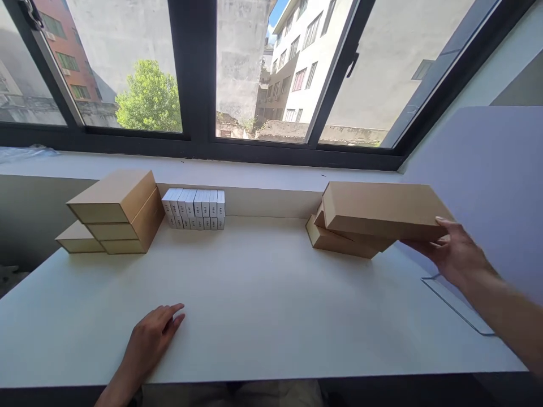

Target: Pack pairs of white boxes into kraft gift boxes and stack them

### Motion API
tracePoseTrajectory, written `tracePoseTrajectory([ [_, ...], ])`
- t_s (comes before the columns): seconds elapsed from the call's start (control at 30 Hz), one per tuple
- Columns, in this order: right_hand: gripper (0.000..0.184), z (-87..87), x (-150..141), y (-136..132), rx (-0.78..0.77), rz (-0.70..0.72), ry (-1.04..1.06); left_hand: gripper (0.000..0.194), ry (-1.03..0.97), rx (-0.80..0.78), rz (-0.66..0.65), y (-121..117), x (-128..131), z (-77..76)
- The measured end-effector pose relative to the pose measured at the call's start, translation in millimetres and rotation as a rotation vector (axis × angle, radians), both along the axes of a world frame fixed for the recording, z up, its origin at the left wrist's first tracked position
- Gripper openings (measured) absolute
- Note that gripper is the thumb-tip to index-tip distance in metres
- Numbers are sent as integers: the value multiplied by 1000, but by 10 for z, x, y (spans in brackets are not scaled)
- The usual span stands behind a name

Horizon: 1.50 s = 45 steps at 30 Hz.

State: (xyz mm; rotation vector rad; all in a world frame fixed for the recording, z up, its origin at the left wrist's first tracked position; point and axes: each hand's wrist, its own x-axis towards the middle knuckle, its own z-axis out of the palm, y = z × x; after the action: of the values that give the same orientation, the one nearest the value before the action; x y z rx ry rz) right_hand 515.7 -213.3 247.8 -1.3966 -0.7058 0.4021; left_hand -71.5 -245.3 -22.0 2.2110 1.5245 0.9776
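My right hand (456, 251) grips the near right corner of a brown cardboard box (382, 209), thumb on top and fingers beneath. That box is tilted above other brown cardboard boxes (339, 242) stacked askew at the table's right. Whether it still touches them I cannot tell. Resting near the front edge, left of centre, my left hand (155, 333) holds nothing, with its index finger and thumb apart. A stack of similar cardboard boxes (123, 209) stands at the back left. Beside it are two rows of small white boxes (194, 208), one above the other.
The white table (254, 305) reaches back to a low ledge under dark-framed windows (193, 73). A bent metal wire frame (456, 308) lies at the right, by a pale lilac panel (487, 169). Clear plastic (27, 152) sits on the sill at far left.
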Motion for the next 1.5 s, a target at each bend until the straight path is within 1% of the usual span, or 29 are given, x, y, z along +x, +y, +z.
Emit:
tracePoseTrajectory([
  [0.07, 23, -277, -378, -160, -12, 144, 142, 37, -138, -149, -14, -66, 117, 63],
  [0.1, 26, -460, -611, -239, -38, 218, 191, 39, -226, -222, -27, -114, 199, 98],
  [0.13, 31, -662, -859, -312, -70, 261, 227, 42, -323, -284, -41, -170, 292, 135],
  [0.23, 40, -1279, -1576, -464, -266, 500, 322, 59, -593, -392, -76, -351, 576, 241],
  [0.3, 45, -1589, -1931, -487, -381, 646, 303, 71, -735, -433, -64, -434, 699, 293],
  [0.33, 48, -1690, -2055, -476, -431, 714, 234, 75, -799, -446, -38, -453, 722, 311],
  [0.37, 50, -1752, -2142, -451, -481, 780, 116, 78, -859, -456, -3, -457, 718, 323],
  [0.43, 50, -1773, -2226, -381, -584, 875, -237, 77, -957, -479, 91, -426, 638, 338],
  [0.5, 49, -1707, -2239, -306, -663, 907, -591, 67, -1001, -521, 158, -367, 506, 355],
  [0.53, 48, -1666, -2239, -274, -676, 911, -694, 58, -1006, -548, 161, -333, 442, 369],
  [0.57, 46, -1631, -2244, -248, -677, 925, -725, 50, -1004, -578, 149, -298, 387, 391],
  [0.6, 45, -1605, -2255, -228, -670, 950, -689, 43, -1001, -604, 128, -265, 344, 421],
  [0.63, 44, -1591, -2273, -215, -666, 984, -603, 41, -1001, -626, 104, -234, 314, 460],
  [0.73, 49, -1597, -2323, -208, -703, 1082, -286, 39, -1031, -713, 32, -160, 269, 615],
  [0.8, 51, -1605, -2315, -221, -729, 1132, -136, 34, -1071, -770, -27, -136, 245, 717],
  [0.9, 51, -1578, -2230, -241, -746, 1130, 31, 24, -1136, -847, -92, -145, 206, 808],
  [0.97, 50, -1543, -2169, -255, -752, 1095, 89, 23, -1167, -903, -111, -170, 196, 823],
  [1.07, 51, -1491, -2156, -293, -699, 1056, 55, 25, -1185, -919, -119, -206, 209, 808],
  [1.17, 49, -1454, -2229, -335, -601, 1000, -12, 22, -1154, -809, -99, -228, 236, 807],
  [1.27, 47, -1462, -2287, -343, -525, 929, -67, 19, -1071, -710, -103, -241, 267, 868],
  [1.33, 48, -1506, -2291, -340, -526, 909, -124, 22, -1016, -669, -90, -242, 288, 927],
  [1.4, 52, -1561, -2284, -354, -563, 919, -192, 28, -983, -637, -40, -233, 301, 969],
  [1.5, 56, -1593, -2301, -427, -598, 977, -215, 37, -931, -644, 17, -224, 298, 968],
])
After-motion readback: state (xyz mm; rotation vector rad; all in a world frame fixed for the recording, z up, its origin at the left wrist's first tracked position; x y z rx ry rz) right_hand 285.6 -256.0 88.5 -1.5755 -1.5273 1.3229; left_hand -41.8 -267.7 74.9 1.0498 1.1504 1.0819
